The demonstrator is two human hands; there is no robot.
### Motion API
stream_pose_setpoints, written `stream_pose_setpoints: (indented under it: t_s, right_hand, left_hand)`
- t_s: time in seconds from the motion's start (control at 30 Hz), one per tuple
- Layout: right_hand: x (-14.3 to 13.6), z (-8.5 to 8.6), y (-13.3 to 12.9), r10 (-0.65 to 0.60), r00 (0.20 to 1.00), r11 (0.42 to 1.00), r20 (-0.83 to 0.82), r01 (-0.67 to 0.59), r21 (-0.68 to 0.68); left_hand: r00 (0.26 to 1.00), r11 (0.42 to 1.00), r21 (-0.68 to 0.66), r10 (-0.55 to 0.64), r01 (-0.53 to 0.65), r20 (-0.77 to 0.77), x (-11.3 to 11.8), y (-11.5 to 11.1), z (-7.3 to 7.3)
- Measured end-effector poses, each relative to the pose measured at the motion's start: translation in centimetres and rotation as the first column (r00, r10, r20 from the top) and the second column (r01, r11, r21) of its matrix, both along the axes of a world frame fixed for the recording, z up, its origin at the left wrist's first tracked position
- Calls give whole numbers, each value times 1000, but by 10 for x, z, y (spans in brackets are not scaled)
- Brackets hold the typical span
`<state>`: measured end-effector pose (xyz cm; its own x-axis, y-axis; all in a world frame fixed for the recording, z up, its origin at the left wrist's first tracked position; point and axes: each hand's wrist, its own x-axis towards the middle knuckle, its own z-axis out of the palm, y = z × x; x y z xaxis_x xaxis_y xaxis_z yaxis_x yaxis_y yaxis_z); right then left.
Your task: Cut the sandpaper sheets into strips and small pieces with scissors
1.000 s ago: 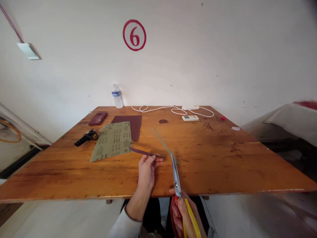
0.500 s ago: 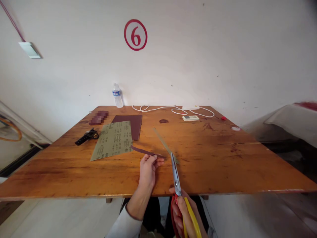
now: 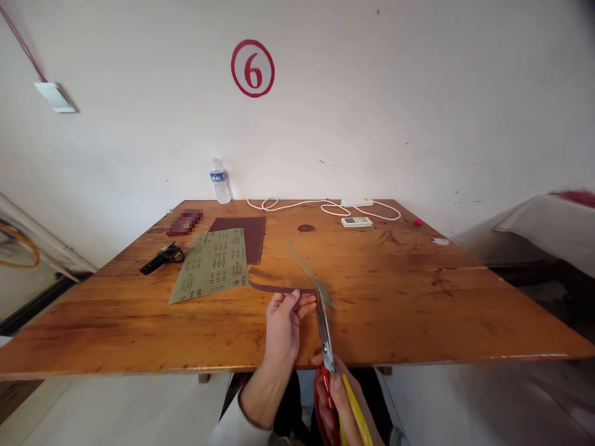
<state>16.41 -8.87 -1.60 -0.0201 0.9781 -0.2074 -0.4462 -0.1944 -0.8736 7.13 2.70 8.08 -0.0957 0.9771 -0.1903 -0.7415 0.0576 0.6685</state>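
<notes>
The steel-bladed scissors with red and yellow handles (image 3: 325, 337) have swung left, so their tips now meet the near end of the narrow maroon strip (image 3: 276, 288), which was just apart from them. That seems to put the strip within cutting reach; whether the blades bite it, I cannot tell. The left grip (image 3: 283, 331) pinches the strip, its tail curling off leftward; the right grip (image 3: 348, 396) wraps the handles. Left of and beyond the left grip, the olive printed sheet (image 3: 209, 266) stays put.
</notes>
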Motion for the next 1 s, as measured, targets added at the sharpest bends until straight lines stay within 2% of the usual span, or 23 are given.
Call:
stream_pose_setpoints:
  t_s: [0.23,0.4,0.6,0.8,1.0]
  right_hand:
    - [-3,4,2,-11,1000,1000,26,11,27]
    - [-6,6,3,12,1000,1000,18,-12,9]
    - [-6,17,3,-50,998,999,38,49,12]
    - [-4,26,3,-35,999,999,16,34,34]
    - [-4,20,4,-59,997,998,-43,60,8]
  left_hand:
    - [998,998,14,58,-59,35,4,-7,9]
    - [995,997,-4,77,-77,59,6,-9,10]
    - [995,998,-11,69,-68,67,7,-10,10]
    - [995,998,-10,60,-59,78,7,-10,10]
    - [994,999,-16,54,-52,91,7,-11,9]
